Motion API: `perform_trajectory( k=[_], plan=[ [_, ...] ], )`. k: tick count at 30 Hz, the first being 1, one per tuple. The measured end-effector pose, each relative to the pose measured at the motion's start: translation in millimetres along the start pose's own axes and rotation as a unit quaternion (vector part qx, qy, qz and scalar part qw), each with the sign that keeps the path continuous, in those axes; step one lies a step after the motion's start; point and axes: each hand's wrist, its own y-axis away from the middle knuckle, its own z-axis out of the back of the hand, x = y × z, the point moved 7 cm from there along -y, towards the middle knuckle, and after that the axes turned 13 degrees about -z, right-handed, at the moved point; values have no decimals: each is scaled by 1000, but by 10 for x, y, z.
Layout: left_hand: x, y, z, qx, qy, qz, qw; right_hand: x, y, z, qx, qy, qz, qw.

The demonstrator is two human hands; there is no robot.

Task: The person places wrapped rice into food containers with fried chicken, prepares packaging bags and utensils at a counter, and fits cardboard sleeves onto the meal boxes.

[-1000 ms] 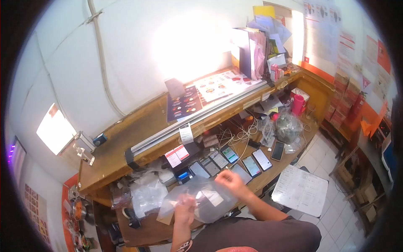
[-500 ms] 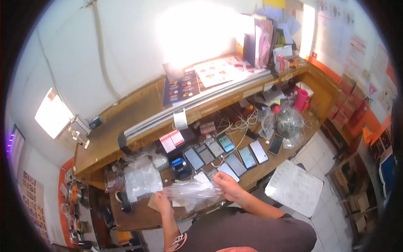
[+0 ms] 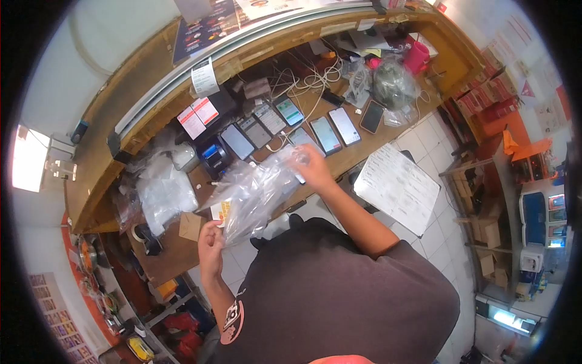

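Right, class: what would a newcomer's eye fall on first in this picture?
Probably the crinkled clear plastic bag, held between the left hand and right hand over the front edge of the desk. Next, perhaps, the phones lying beyond it, then the pink cup toward the desk's right end.

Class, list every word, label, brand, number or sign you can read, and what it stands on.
None reads clearly.
Whiteboard: handwriting, blurred.
Paper slip: print, too small.
Red-and-white labels: too small.
Phone screens: too small.
Sleeve emblem: markings too blurred.
Posters: blurred.
Card beside left hand: too blurred.
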Motion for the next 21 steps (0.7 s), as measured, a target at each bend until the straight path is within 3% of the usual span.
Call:
perform_trajectory(
  k=[1, 4, 5, 8, 9, 12, 13, 16, 19, 21],
  plan=[
    [-21, -4, -120, 11, 4, 21, 1000, 205, 179, -107, 50, 17, -50, 997],
    [83, 11, -3, 2, -1, 49, 999, -312, 127, 28, -25, 152, -63, 986],
    [130, 12, 99, -9, -6, 51, 999, -370, 29, 275, -146, 7, -45, 988],
    [146, -12, 274, -86, -70, 56, 992, -195, -107, 704, -233, 25, -93, 968],
    [60, -48, 153, -57, -149, 34, 987, -225, -121, 696, -249, 4, -90, 964],
    [-38, -76, -92, 80, -215, -68, 971, -150, -37, 630, -254, -35, -105, 961],
    [-145, -63, -213, 132, -303, -113, 937, -79, -4, 610, -248, -42, -114, 961],
    [399, 8, 312, 14, -407, -98, 908, -478, -121, 484, -13, 29, -113, 993],
    [364, 40, 732, -130, -262, 42, 955, -135, -23, 348, 280, 49, -89, 955],
    [67, 57, 629, -146, -161, 13, 976, -870, -341, 877, 147, 100, -214, 961]
  ],
)
